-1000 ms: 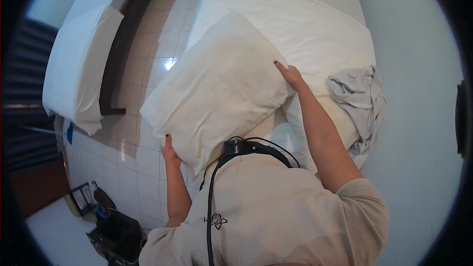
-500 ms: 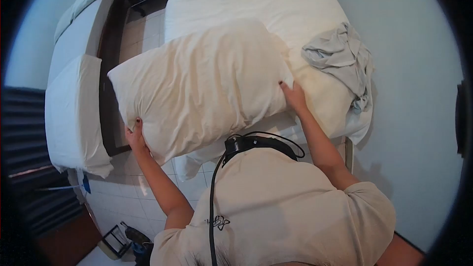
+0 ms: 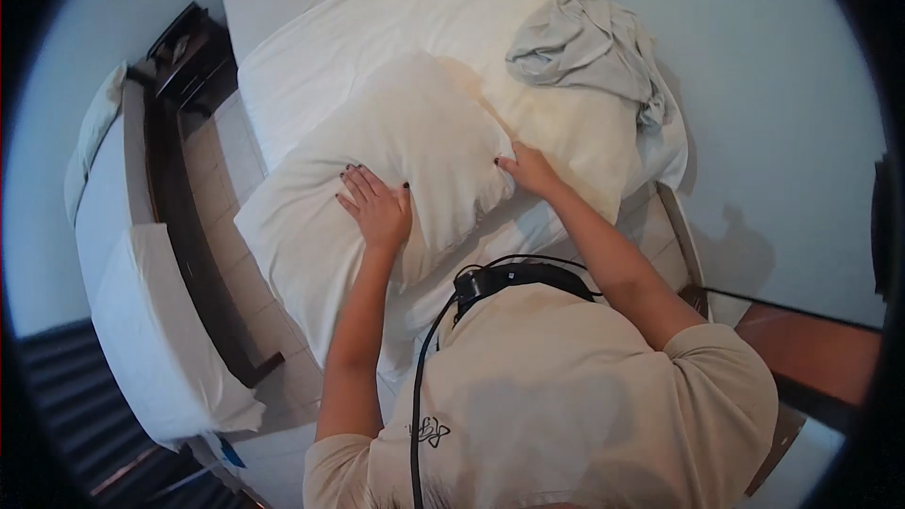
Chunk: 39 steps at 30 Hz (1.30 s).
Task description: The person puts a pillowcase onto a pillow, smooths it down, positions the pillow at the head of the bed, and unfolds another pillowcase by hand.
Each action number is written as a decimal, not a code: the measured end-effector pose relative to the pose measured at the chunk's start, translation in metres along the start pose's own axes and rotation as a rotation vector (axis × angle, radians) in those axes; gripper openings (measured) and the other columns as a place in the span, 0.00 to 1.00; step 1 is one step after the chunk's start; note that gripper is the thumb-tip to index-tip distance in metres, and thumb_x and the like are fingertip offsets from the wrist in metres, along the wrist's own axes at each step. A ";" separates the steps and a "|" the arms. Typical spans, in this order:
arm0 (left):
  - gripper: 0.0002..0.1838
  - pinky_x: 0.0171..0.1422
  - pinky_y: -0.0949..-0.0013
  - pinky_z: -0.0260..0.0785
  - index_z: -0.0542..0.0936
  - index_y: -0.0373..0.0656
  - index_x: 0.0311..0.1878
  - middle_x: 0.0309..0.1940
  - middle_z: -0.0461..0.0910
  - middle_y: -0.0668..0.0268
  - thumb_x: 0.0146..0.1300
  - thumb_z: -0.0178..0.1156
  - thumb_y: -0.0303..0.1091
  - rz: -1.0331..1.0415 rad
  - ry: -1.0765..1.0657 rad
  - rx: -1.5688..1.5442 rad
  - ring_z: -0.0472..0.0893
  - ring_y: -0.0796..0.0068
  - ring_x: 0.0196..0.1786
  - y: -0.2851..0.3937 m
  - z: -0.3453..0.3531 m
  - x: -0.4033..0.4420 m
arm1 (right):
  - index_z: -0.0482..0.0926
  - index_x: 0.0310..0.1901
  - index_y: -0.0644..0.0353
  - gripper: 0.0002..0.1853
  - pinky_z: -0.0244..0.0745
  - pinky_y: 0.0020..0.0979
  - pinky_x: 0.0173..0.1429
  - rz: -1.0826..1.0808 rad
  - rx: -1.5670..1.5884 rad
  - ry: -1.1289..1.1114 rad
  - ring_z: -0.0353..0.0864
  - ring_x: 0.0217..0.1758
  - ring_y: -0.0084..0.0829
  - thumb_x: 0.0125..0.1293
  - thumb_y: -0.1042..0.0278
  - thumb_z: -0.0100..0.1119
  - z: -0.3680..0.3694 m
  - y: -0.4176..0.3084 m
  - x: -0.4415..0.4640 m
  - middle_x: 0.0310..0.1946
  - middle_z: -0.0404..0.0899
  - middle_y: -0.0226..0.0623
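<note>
A large white pillow (image 3: 415, 118) lies slanted across the near edge of the bed in front of me, its fabric creased. Flat on its middle rests my left hand (image 3: 379, 212), fingers spread and pressing a dent into it. My right hand (image 3: 531, 170) pinches the pillow's right end, thumb on top and the other fingers partly hidden. Beneath and beyond the pillow is the bed's white sheet (image 3: 311, 66). A crumpled grey cloth (image 3: 589, 42) sits on the bed, beyond my right hand.
A second bed with a white cover (image 3: 118, 226) stands to the left, a tiled floor gap (image 3: 222, 170) between the beds. A dark nightstand (image 3: 193, 61) stands at the far end of that gap. The wall (image 3: 782, 113) bounds the right side.
My left hand has let go of the pillow's left corner and now lies spread on its middle. The pillow has come down onto the bed's edge. My view has turned.
</note>
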<state>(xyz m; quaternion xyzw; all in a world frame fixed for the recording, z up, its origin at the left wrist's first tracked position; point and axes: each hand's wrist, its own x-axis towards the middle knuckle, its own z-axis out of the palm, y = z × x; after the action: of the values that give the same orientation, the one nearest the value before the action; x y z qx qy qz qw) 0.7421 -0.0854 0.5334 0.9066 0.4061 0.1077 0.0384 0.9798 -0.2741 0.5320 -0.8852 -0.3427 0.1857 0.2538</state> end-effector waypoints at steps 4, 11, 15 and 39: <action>0.43 0.75 0.39 0.31 0.53 0.26 0.70 0.73 0.49 0.44 0.65 0.50 0.54 0.059 0.034 -0.026 0.46 0.46 0.77 -0.006 -0.004 -0.002 | 0.79 0.44 0.65 0.15 0.77 0.32 0.44 -0.015 0.306 0.108 0.84 0.36 0.32 0.61 0.63 0.61 -0.050 0.015 0.001 0.33 0.83 0.46; 0.41 0.76 0.44 0.38 0.55 0.31 0.71 0.72 0.55 0.50 0.64 0.54 0.51 0.013 0.102 -0.080 0.50 0.52 0.76 -0.002 -0.008 -0.005 | 0.72 0.54 0.65 0.29 0.76 0.35 0.48 0.384 0.814 0.455 0.83 0.42 0.39 0.55 0.57 0.68 -0.146 0.080 0.091 0.45 0.81 0.46; 0.38 0.76 0.46 0.40 0.57 0.35 0.71 0.72 0.57 0.53 0.64 0.53 0.49 -0.036 0.103 -0.044 0.53 0.55 0.75 0.004 -0.008 -0.005 | 0.64 0.58 0.72 0.44 0.76 0.31 0.49 0.609 0.357 0.743 0.79 0.52 0.35 0.48 0.49 0.73 -0.176 0.098 0.156 0.53 0.73 0.56; 0.27 0.75 0.34 0.34 0.71 0.57 0.64 0.70 0.63 0.69 0.61 0.57 0.46 0.073 -0.416 0.064 0.48 0.58 0.78 0.224 -0.028 0.051 | 0.72 0.53 0.65 0.23 0.74 0.37 0.49 -0.333 0.328 0.291 0.77 0.44 0.38 0.58 0.64 0.63 -0.236 0.088 0.164 0.43 0.77 0.39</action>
<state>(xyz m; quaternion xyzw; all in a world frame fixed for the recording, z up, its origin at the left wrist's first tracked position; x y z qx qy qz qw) 0.9318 -0.1972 0.6038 0.9242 0.3594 -0.0934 0.0888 1.2573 -0.2912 0.6457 -0.7811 -0.4090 0.0653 0.4673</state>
